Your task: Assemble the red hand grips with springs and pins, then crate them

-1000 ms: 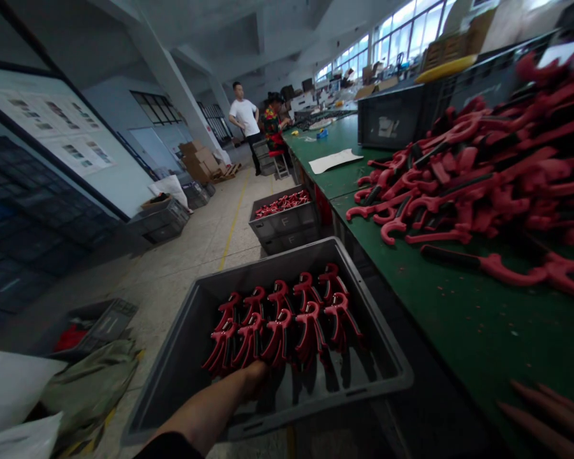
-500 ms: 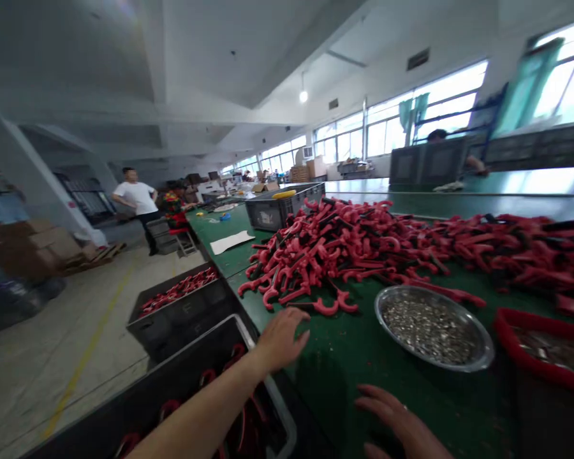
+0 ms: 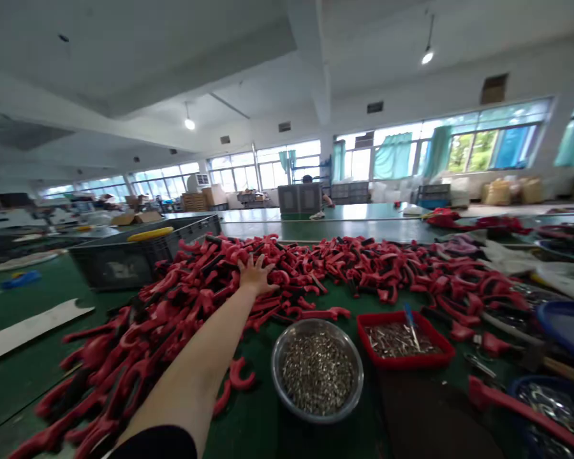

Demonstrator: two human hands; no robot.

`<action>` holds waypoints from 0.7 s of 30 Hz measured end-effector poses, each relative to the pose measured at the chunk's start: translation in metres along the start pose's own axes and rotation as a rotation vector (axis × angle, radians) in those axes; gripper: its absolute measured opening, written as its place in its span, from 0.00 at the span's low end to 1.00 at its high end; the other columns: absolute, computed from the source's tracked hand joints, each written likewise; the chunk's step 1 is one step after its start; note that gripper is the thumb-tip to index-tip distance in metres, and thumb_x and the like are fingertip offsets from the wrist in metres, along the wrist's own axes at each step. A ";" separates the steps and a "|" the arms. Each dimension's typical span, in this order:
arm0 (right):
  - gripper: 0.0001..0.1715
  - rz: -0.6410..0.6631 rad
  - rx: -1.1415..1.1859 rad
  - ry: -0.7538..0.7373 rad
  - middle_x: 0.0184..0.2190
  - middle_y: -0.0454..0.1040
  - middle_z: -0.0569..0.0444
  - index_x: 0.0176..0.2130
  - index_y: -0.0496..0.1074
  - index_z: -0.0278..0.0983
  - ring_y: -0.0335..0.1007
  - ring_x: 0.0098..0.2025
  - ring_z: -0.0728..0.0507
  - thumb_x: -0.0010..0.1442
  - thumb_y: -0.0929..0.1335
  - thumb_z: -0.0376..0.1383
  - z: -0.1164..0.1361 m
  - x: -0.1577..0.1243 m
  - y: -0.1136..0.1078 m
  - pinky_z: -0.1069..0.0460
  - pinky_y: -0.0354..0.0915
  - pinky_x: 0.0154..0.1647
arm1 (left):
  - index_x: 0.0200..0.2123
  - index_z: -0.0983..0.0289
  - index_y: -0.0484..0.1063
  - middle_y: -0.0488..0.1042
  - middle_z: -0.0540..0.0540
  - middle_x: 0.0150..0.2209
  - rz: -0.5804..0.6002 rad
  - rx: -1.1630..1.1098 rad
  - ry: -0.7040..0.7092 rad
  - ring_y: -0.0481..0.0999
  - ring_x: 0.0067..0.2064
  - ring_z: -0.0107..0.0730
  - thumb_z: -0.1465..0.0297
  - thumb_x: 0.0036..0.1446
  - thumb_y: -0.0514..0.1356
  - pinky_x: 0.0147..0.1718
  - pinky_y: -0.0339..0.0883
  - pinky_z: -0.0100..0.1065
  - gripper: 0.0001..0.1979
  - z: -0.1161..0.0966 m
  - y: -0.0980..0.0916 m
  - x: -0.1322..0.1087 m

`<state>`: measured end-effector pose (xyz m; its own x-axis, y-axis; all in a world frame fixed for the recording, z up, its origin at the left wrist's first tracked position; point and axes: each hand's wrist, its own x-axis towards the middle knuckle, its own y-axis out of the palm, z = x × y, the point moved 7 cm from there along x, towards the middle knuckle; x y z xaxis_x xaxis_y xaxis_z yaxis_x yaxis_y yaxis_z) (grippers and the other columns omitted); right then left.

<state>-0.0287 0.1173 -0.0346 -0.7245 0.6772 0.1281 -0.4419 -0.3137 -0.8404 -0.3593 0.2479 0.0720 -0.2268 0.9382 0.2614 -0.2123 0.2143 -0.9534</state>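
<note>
The person's left hand was stretched forward, palm down, fingers spread well apart and clamped on nothing, resting on top of a heap of red hooked pieces with black inserts. The heap lay across a green workbench, running under the forearm and off to the right. The right hand was out of view. Just in front of the heap stood a steel bowl of small metal bits, and beside it a red tray of metal parts, with a blue-handled screwdriver tilted in it. A gray crate stood against the heap's far left side, a yellow strip lying on its rim. A blue tub sat at the right. Well beyond, a co-worker showed behind two gray crates.
</note>
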 end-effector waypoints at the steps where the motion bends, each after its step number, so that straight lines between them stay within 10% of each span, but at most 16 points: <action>1: 0.17 0.003 -0.011 -0.022 0.35 0.77 0.55 0.39 0.75 0.55 0.73 0.38 0.37 0.45 0.68 0.44 -0.004 0.010 -0.009 0.50 0.71 0.32 | 0.55 0.51 0.60 0.47 0.57 0.63 0.032 0.003 -0.001 0.39 0.60 0.68 0.45 0.37 0.58 0.50 0.32 0.66 0.40 -0.006 0.005 0.013; 5: 0.14 -0.066 -0.009 -0.081 0.35 0.77 0.56 0.35 0.76 0.54 0.72 0.41 0.40 0.44 0.67 0.45 -0.015 0.022 -0.028 0.54 0.69 0.32 | 0.50 0.56 0.67 0.57 0.65 0.58 0.125 0.054 -0.008 0.49 0.56 0.70 0.45 0.29 0.61 0.47 0.41 0.67 0.41 -0.030 0.030 0.037; 11: 0.30 -0.065 0.026 -0.003 0.31 0.76 0.54 0.34 0.77 0.38 0.73 0.35 0.49 0.58 0.52 0.45 -0.013 -0.011 -0.035 0.52 0.64 0.34 | 0.48 0.56 0.68 0.67 0.62 0.51 0.179 0.172 0.107 0.55 0.54 0.59 0.57 0.36 0.61 0.47 0.46 0.61 0.31 -0.046 0.031 0.006; 15: 0.15 -0.034 -0.004 -0.031 0.32 0.77 0.55 0.34 0.77 0.43 0.73 0.36 0.47 0.53 0.63 0.44 -0.022 -0.060 -0.083 0.55 0.66 0.39 | 0.43 0.61 0.72 0.70 0.64 0.46 0.228 0.183 0.208 0.59 0.52 0.58 0.59 0.34 0.61 0.46 0.50 0.55 0.28 -0.048 0.032 -0.022; 21: 0.26 -0.356 -0.441 0.415 0.53 0.64 0.47 0.55 0.61 0.34 0.59 0.54 0.44 0.59 0.59 0.41 -0.165 -0.046 -0.222 0.52 0.55 0.55 | 0.32 0.57 0.75 0.73 0.51 0.47 0.450 0.200 0.207 0.63 0.51 0.55 0.66 0.30 0.63 0.45 0.53 0.48 0.18 -0.048 0.065 -0.042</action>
<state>0.1901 0.2658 0.0588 -0.2753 0.9141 0.2978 -0.2957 0.2142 -0.9310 -0.3178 0.2357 -0.0077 -0.1487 0.9638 -0.2213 -0.3186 -0.2585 -0.9120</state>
